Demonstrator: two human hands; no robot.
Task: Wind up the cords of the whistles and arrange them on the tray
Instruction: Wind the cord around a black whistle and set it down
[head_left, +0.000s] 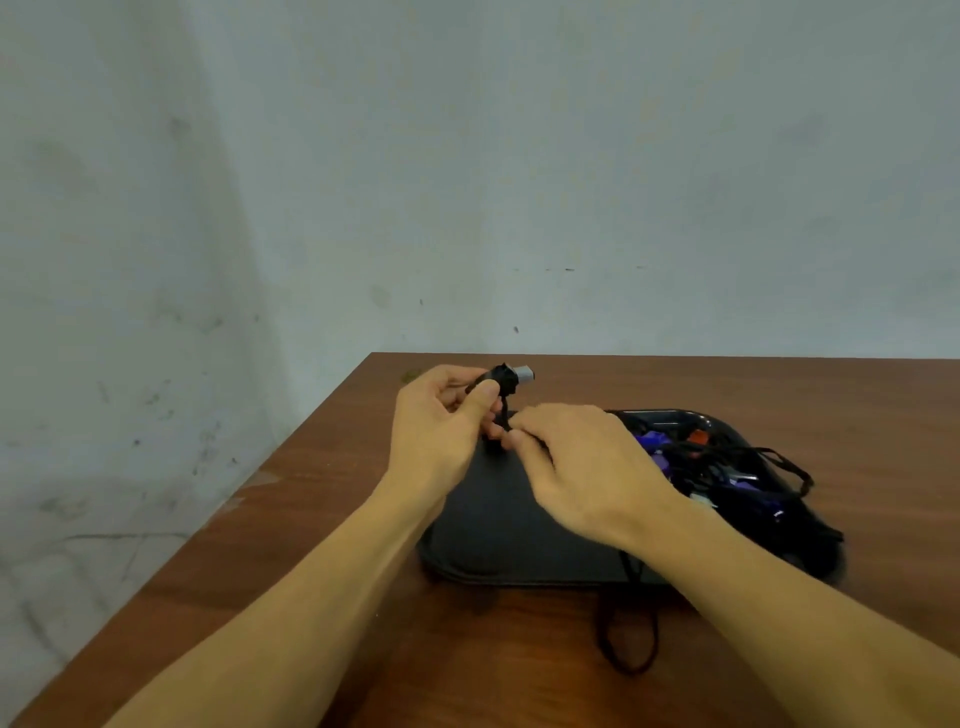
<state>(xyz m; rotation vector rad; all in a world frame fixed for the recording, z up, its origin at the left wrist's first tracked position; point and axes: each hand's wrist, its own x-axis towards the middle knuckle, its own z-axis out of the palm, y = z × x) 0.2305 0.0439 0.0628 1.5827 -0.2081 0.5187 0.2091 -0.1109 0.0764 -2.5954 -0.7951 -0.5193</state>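
Note:
My left hand (441, 421) holds a grey whistle (522, 372) above the left end of the black tray (498, 540), with black cord wound around its body. My right hand (582, 467) pinches the loose end of that black cord (503, 415) just below the whistle. A tangled pile of whistles (727, 467), purple, red and white with black cords, lies on the right part of the tray. One cord loop (626, 639) hangs over the tray's near edge onto the table.
The tray rests on a brown wooden table (311, 545) whose left edge runs diagonally close to my left arm. A pale grey wall stands behind the table's far edge. Another cord loop (789, 467) spills over the tray's right rim.

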